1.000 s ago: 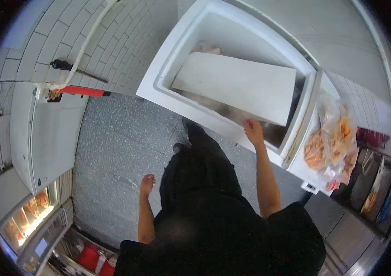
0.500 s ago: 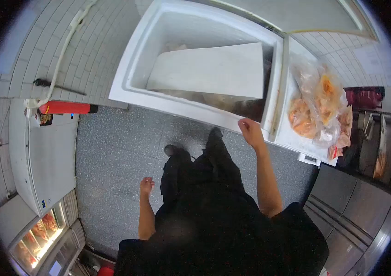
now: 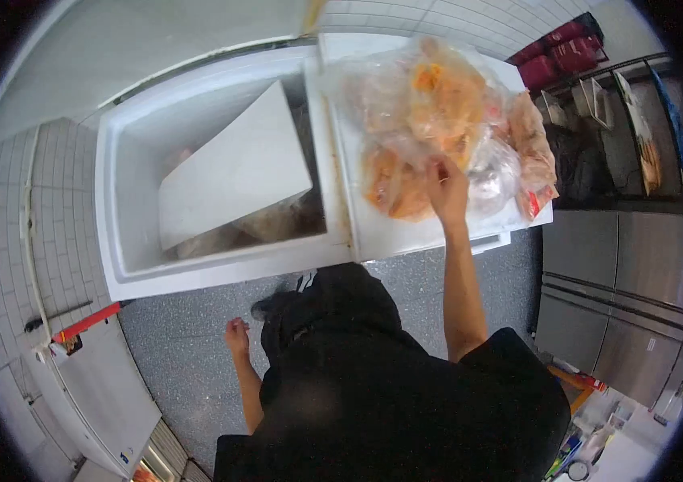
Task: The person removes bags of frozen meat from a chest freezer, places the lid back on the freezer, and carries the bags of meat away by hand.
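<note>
My right hand (image 3: 447,193) is over the closed part of the chest freezer's lid, with its fingers pinched at a clear plastic bag (image 3: 446,100) of orange-coloured food. Against the fingers lies another clear bag (image 3: 394,183) with similar orange contents. A crumpled clear bag (image 3: 494,173) and a pinkish bag (image 3: 530,140) sit to the right. Down by my left side hangs my left hand (image 3: 237,333), fingers curled in with nothing seen in them. Inside the open freezer (image 3: 128,201), a white board (image 3: 237,177) lies tilted over bagged items that it partly hides.
Steel refrigerator doors (image 3: 578,265) stand at the right, below a rack with boards (image 3: 639,132). A white cabinet (image 3: 108,394) and a red fire extinguisher (image 3: 84,321) are at the left. Grey speckled floor (image 3: 189,353) lies around my feet.
My right hand has gone from the freezer's front rim to the bags on the lid. My view and body have shifted right. The left hand still hangs at my side.
</note>
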Motion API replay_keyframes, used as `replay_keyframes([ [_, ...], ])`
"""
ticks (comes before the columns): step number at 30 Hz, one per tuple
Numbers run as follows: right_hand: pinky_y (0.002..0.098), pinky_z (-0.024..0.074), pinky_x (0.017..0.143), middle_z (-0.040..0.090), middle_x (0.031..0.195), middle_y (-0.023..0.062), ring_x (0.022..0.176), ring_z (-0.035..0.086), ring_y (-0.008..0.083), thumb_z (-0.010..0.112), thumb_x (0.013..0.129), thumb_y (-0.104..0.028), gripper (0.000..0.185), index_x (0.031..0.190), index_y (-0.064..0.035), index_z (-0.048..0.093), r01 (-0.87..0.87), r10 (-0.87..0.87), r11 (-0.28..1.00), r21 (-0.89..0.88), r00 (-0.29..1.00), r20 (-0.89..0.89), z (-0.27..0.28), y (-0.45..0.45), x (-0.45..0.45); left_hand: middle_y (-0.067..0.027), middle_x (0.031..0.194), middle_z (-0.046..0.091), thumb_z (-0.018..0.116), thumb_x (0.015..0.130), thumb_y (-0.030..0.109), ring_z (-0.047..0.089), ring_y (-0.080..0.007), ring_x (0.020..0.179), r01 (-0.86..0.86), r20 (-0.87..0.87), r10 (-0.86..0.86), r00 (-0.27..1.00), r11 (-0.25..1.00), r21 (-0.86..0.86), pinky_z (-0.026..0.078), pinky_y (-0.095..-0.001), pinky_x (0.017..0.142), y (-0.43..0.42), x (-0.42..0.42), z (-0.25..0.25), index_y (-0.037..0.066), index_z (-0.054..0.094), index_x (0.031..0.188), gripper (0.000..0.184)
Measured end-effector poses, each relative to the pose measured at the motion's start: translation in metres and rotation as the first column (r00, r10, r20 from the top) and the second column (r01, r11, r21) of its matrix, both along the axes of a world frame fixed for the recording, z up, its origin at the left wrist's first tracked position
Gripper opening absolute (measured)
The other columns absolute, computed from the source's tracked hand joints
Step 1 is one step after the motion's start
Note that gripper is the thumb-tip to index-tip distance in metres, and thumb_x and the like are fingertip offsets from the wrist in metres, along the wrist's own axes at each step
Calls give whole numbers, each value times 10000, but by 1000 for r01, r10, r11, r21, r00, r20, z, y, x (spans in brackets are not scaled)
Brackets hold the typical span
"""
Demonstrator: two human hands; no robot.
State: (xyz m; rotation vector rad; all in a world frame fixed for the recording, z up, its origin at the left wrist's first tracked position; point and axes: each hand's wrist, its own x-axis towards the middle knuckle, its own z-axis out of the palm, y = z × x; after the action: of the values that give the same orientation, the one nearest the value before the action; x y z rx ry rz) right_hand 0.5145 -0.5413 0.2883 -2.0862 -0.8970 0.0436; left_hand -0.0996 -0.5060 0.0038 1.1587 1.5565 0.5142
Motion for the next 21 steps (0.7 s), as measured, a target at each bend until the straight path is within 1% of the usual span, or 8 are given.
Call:
replay_keyframes([
  [3, 279, 470, 591, 641, 743, 105, 643, 591, 148, 615, 881, -130, 183, 980, 21, 647, 159, -156, 983, 89, 987, -44, 21, -5, 48, -89, 793, 640, 541, 931, 149, 631, -161, 744, 85, -94, -76, 993, 992, 97, 511, -295, 660, 11, 36, 32, -10, 595, 1008, 185],
  [6, 267, 466, 584, 642, 755, 83, 640, 579, 125, 626, 879, -131, 185, 969, 27, 653, 182, -178, 967, 176, 983, -39, 22, 2, 75, -91, 793, 641, 540, 929, 126, 630, -160, 724, 2, -82, 10, 997, 989, 147, 510, -294, 654, 4, 53, 45, -13, 602, 1003, 170],
  [9, 275, 471, 594, 645, 769, 101, 647, 585, 137, 626, 874, -125, 177, 961, 26, 657, 157, -146, 977, 148, 986, -82, 34, 16, 69, -99, 805, 652, 537, 928, 114, 629, -160, 701, 2, -116, 25, 993, 975, 224, 511, -291, 645, -6, 58, 63, -14, 611, 994, 162],
  [12, 285, 477, 607, 648, 772, 119, 655, 601, 165, 620, 870, -114, 167, 960, 23, 656, 138, -144, 979, 149, 989, 33, 22, 18, 74, -106, 821, 663, 531, 931, 115, 626, -164, 681, 51, -302, 29, 953, 966, 252, 514, -295, 636, -12, 67, 89, -19, 617, 994, 171],
  [15, 297, 485, 621, 651, 783, 137, 660, 615, 200, 617, 856, -90, 169, 976, 23, 651, 149, -168, 978, 148, 979, 120, 27, 5, 95, -115, 830, 667, 530, 932, 118, 629, -170, 694, -38, -283, 110, 953, 968, 247, 519, -299, 634, -12, 69, 89, -26, 615, 994, 179],
  [18, 281, 480, 613, 684, 800, 89, 658, 620, 160, 658, 840, -160, 211, 987, -10, 679, 230, -240, 970, 72, 955, 174, 35, -24, 146, -117, 824, 664, 527, 933, 123, 629, -171, 706, -98, -219, 153, 964, 965, 245, 515, -298, 630, -17, 70, 84, -25, 602, 1039, 197],
  [19, 350, 510, 721, 669, 996, 162, 824, 655, 241, 711, 782, -235, 421, 1132, -17, 624, 232, -211, 961, -151, 967, 143, 41, -35, 159, -118, 823, 663, 526, 932, 123, 630, -173, 710, -103, -208, 152, 966, 969, 226, 514, -300, 634, -18, 72, 81, -24, 590, 1061, 207],
  [21, 399, 494, 819, 595, 1145, 216, 987, 618, 291, 733, 748, -308, 594, 1231, -18, 545, 4, 102, 937, -350, 954, 283, -22, -69, 206, -122, 821, 662, 522, 930, 123, 631, -178, 718, -104, -189, 139, 972, 977, 187, 511, -305, 643, -21, 72, 76, -24, 566, 1105, 233],
])
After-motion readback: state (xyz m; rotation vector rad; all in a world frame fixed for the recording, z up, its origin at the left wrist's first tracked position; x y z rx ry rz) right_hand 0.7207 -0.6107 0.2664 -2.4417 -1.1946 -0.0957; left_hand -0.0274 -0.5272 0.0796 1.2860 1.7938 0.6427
